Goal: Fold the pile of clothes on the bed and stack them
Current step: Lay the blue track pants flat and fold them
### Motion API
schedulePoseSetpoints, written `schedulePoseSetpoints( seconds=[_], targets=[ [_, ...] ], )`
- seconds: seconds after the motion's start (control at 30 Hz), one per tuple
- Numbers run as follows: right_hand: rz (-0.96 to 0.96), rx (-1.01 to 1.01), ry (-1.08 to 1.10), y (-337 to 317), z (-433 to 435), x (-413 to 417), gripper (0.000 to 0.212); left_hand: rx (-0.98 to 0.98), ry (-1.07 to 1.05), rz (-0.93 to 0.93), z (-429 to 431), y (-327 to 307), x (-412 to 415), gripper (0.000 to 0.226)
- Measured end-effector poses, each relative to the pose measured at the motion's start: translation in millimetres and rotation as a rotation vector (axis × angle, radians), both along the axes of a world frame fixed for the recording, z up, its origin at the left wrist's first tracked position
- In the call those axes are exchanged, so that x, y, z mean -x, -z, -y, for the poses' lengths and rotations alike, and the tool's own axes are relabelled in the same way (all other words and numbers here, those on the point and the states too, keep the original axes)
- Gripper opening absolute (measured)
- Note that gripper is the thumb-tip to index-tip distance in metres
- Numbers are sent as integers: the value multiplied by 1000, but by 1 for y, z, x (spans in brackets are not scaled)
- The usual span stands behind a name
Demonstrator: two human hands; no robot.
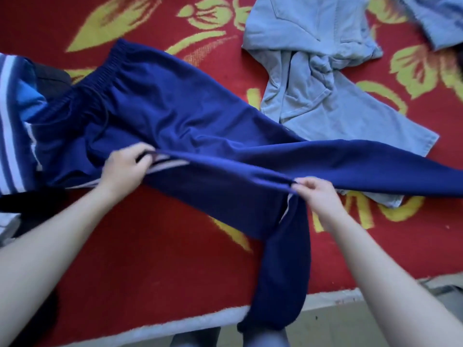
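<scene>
Two hands hold a pair of navy track pants [175,113] spread across the red bedspread [150,259] with its yellow flower pattern. The left hand [125,169] has its fingers curled around a fold of the pants by the white side stripes, near the hip. The right hand [317,194] pinches the same raised fold farther right, between thumb and fingertips, so the cloth is stretched between them. The waistband lies at the far left. One leg runs off to the right; the other drops over the near edge of the bed. Beyond the pants, far right, lies a crumpled pale denim garment [315,71] — the pants' leg overlaps its near end. A blue-and-white striped garment [12,121] sits at the left edge, touching the pants.
</scene>
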State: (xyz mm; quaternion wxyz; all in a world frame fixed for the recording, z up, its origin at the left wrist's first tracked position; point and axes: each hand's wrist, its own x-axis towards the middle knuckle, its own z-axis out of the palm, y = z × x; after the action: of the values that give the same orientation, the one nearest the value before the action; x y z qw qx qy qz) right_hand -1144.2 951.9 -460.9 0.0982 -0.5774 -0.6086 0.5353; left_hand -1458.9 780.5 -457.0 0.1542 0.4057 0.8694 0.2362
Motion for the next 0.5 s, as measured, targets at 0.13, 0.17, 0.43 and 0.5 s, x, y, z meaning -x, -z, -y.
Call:
schedulePoseSetpoints(
  seconds=[0.13, 0.17, 0.43, 0.5],
  targets=[
    [317, -276, -36, 14, -74, -1, 32, 202, -29, -315, -76, -20, -17, 43],
    [430, -343, -82, 18, -87, -10, 38, 246, 38, -323, -83, -17, -34, 51],
    [914, -565, -672, 51, -127, -202, 77, 310, 757, -389, -113, 47, -210, 96],
    [984, -500, -691, 56, -138, -235, 79, 262, 822, -424, -137, 55, -256, 87]
  ],
)
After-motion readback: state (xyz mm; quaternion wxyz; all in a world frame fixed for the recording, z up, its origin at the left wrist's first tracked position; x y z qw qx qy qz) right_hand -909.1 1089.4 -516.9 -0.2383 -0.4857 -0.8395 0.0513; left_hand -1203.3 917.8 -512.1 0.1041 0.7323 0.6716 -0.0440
